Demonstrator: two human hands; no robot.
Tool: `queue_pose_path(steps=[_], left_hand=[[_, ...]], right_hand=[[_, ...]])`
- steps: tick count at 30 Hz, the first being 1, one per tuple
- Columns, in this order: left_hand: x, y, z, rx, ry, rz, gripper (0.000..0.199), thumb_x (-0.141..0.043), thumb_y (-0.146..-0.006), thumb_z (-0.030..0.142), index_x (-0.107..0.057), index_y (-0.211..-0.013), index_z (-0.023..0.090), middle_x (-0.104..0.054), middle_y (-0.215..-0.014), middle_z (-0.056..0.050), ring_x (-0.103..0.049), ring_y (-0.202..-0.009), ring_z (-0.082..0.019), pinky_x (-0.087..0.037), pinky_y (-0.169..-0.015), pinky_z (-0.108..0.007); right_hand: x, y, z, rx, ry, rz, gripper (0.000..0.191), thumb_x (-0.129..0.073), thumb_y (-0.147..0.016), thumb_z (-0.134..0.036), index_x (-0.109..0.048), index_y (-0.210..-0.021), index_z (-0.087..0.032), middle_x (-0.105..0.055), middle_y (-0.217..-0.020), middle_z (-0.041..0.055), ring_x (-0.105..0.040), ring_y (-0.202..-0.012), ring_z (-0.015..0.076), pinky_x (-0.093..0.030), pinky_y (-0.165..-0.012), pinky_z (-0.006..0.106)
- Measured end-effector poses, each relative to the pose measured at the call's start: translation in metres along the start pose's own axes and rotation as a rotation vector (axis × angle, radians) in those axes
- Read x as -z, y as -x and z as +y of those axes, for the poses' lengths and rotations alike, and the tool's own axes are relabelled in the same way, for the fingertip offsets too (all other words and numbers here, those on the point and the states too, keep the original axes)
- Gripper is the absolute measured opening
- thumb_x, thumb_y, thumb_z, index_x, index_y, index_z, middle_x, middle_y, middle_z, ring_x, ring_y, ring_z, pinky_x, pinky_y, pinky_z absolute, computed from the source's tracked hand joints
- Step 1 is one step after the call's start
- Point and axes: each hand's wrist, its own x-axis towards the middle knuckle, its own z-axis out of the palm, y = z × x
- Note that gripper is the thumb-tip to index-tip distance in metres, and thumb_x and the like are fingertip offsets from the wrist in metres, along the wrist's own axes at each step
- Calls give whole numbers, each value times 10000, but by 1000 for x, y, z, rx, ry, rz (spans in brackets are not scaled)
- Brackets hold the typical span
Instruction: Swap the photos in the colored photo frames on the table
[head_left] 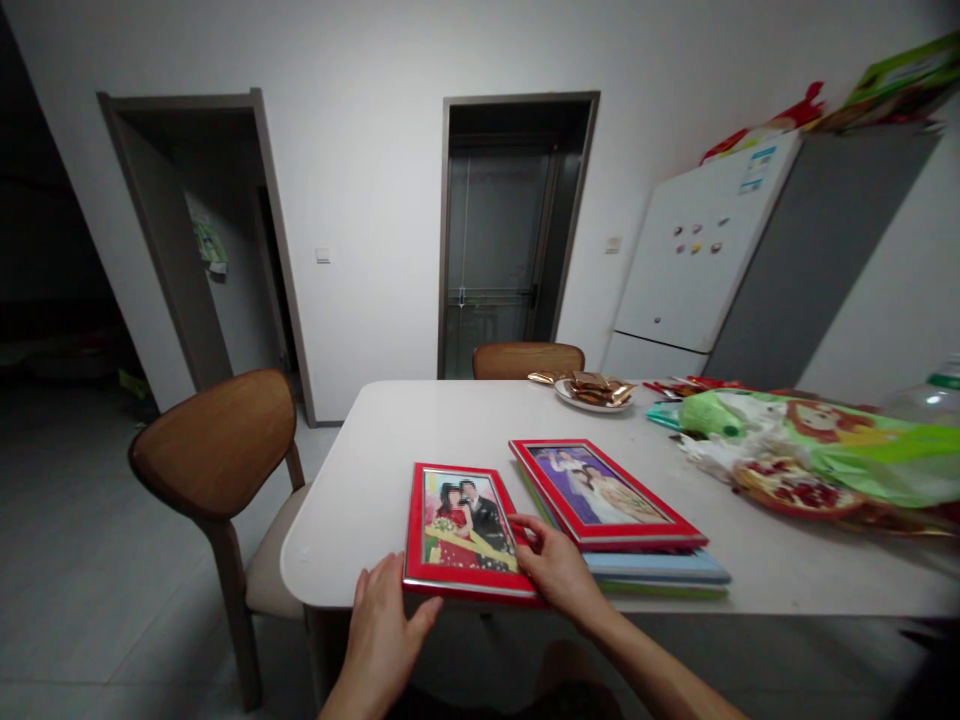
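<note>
A red picture frame (466, 530) with a photo of a couple lies near the front edge of the white table (420, 415). My right hand (553, 565) grips its right side, fingers bent over the red border. At its lower left corner is my left hand (390, 620), with the thumb apart from the fingers. The thumb is close to the frame's front edge; whether it presses there I cannot tell. Just right of it, a second red picture frame (607, 495) rests on top of a stack of frames with blue and green edges (660, 570).
A plate of wrapped snacks (592, 392) stands at the back. To the right lie a green plastic bag (862, 450) and an opened pomegranate (799, 485). Wooden chairs stand at the left (225, 450) and behind the table (529, 360). A fridge (694, 255) is at the back right.
</note>
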Motion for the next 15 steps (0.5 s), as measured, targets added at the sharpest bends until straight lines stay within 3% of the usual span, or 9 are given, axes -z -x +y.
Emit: queue_pose_path(steps=[6,11,15], left_hand=[[-4,1,-2,-35,-328,-96,502,-480,-715,296,-452,-1170,85,-410,-1281,-163,-323,-1211,-267,-184,-1008,-455],[-2,1,2,-26,-356,-135,572,-486,-707,315,-402,-1210,56,-380,-1298,-175,-291,-1227,-275,-161,-1014,-457],[1,-2,5,-36,-301,-156,660,-487,-687,305,-295,-1278,81,-350,-1327,-139,-264,-1242,-258,-162,-1020,-424]], right_hand=[[2,3,-2,122,221,-29,386,-417,-624,-168,-599,-965,-160,-628,-988,68,-578,-907,202,-444,-787,307],[-2,7,-3,230,308,-45,401,-407,-632,-143,-590,-988,-166,-582,-1069,74,-529,-999,190,-378,-890,307],[-4,7,-1,202,382,-39,437,-428,-648,-168,-548,-1067,-129,-495,-1185,124,-447,-1110,213,-315,-954,336]])
